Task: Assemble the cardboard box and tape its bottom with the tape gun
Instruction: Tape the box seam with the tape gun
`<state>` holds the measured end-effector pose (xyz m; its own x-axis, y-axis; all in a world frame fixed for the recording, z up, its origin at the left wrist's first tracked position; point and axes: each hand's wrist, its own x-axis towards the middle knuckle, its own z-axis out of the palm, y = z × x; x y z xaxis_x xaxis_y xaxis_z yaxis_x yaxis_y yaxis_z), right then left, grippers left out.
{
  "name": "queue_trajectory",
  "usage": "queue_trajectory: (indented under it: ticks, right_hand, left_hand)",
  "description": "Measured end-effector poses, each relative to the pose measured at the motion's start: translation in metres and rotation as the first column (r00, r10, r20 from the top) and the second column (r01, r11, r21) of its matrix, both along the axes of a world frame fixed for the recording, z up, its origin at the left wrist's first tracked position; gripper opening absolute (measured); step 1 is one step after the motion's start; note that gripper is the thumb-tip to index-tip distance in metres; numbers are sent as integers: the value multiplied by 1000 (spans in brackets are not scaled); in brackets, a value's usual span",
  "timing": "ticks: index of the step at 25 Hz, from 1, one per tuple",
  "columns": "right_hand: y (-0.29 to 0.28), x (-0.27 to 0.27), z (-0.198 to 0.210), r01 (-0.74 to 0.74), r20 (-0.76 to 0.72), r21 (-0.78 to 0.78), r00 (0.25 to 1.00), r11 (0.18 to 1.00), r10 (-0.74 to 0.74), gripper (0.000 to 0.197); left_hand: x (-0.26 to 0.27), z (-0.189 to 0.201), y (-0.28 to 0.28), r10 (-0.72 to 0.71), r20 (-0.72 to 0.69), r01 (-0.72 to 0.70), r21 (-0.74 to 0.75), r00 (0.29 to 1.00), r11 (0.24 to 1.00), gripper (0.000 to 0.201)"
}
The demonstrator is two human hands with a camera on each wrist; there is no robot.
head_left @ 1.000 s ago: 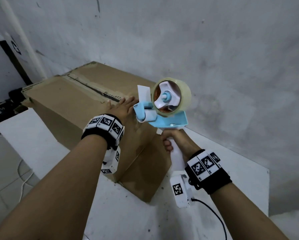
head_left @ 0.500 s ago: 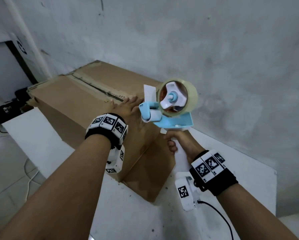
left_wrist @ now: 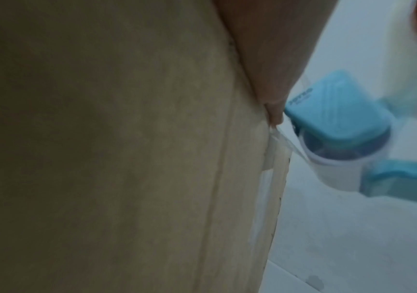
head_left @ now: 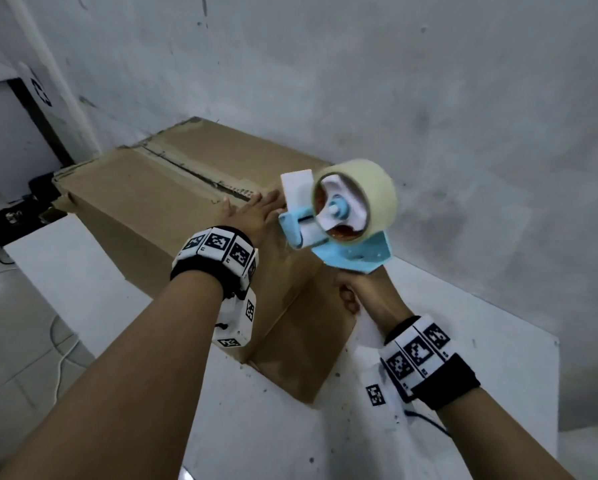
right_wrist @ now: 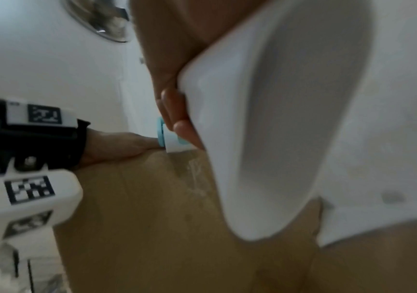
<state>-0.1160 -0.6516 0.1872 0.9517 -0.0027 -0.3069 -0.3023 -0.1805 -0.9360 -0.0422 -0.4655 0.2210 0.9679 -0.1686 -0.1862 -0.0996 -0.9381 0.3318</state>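
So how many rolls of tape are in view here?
1. The tape roll sits on the tape gun gripped by the right hand, beside the cardboard box. Others may lie out of view.

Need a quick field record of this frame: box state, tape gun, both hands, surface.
box: cardboard box on white table, top flaps closed, centre seam untaped
tape gun: blue tape gun with clear roll, at box's near top edge; tape strand runs from roller to the box's end face
left hand: left hand flat on box top, fingers straight
right hand: right hand grips the gun's white handle
backdrop: grey wall
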Motion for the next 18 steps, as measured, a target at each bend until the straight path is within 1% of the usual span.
queue_trajectory:
  ticks: [2,4,8,10,12,13,16,18]
  right_hand:
    - [10,-4,-3,3,-129,177,991,984,20,28]
    - [14,-4,-5,18,-184,244,983,969,28,30]
    - [9,-6,0,13,-179,211,984,977,25,28]
    - [-2,-6,10,7,-176,271,983,962,43,29]
    - [-14,0,24,-11,-135,364,989,931,65,30]
    - [-21,3,32,-31,-94,353,993,935,69,29]
    - [-30,1,36,-68,42,136,997,988,63,25]
    - [-39,-10,26,-30,33,117,999,993,26,31]
  left_hand:
    - [0,0,0,3,20,-3,28,1000,1000,47]
    - [-1,2,-2,4,27,-5,48,1000,999,47]
    - [-3,2,-2,5,29,-7,56,1000,998,47]
    - [-4,0,0,2,23,-3,44,1000,999,48]
    - [-2,0,2,-10,32,9,38,999,999,48]
    - [-1,-1,2,-12,33,11,32,999,999,49]
    - [-3,-1,2,-17,21,17,27,1000,1000,49]
    - [-3,-1,3,-17,16,17,-8,1000,1000,48]
